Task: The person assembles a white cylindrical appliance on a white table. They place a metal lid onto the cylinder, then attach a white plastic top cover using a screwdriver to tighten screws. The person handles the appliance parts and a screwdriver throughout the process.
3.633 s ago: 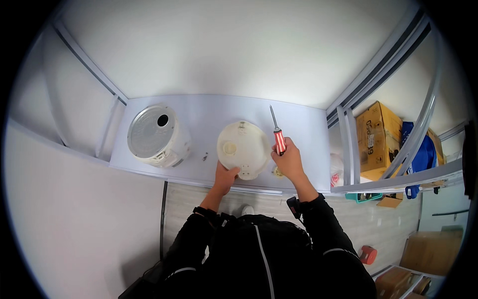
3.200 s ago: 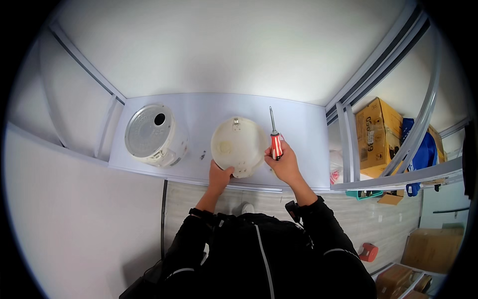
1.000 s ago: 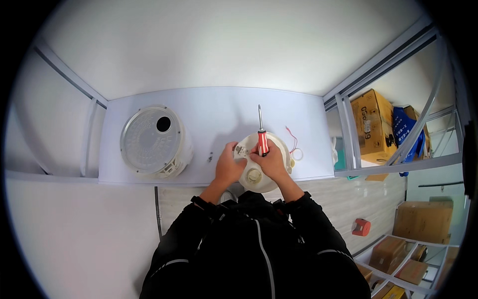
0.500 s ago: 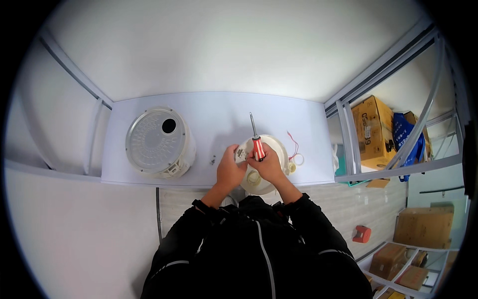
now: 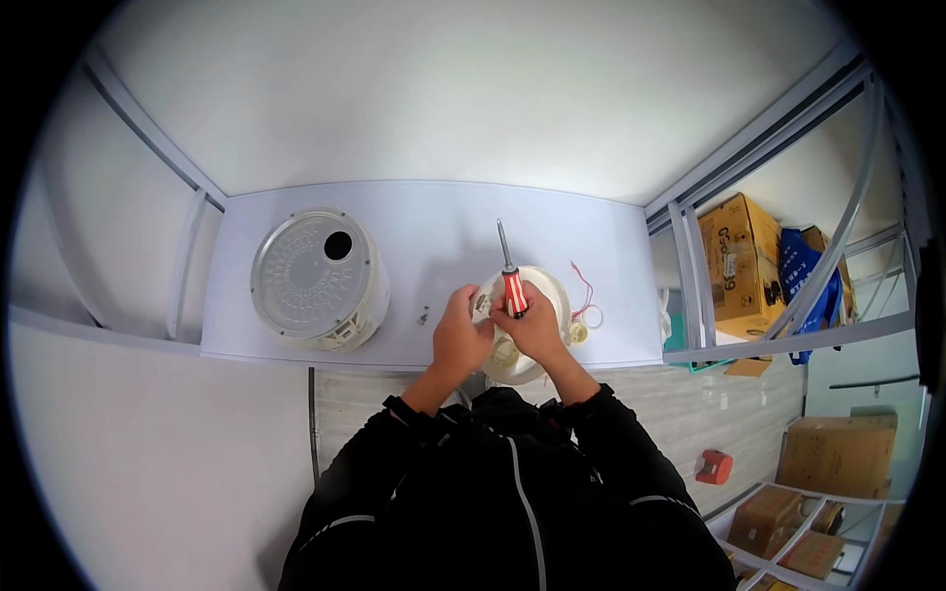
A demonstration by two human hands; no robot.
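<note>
A screwdriver [image 5: 513,288] with a red-and-white striped handle is gripped in my right hand [image 5: 537,325], its metal shaft pointing away from me. Close beside it, my left hand [image 5: 461,335] is closed around a small pale part [image 5: 483,303], mostly covered by the fingers; its exact kind cannot be made out. Both hands are over a round white housing [image 5: 554,286] at the near edge of the table. A yellowish ring-shaped piece [image 5: 505,353] shows inside it, below my hands. Several small screws [image 5: 424,315] lie left of my left hand.
A large white drum-shaped appliance [image 5: 313,281] with a black round hole on top stands at the left of the white table [image 5: 414,212]. Right of the housing lie a red wire [image 5: 588,286] and a small cream ring [image 5: 592,316]. Metal frames flank the table; cardboard boxes [image 5: 737,261] sit beyond the right one.
My left hand has turned slightly, and the pale part shows at a different angle. My right hand still holds the screwdriver in nearly the same place. The whole view has shifted a little.
</note>
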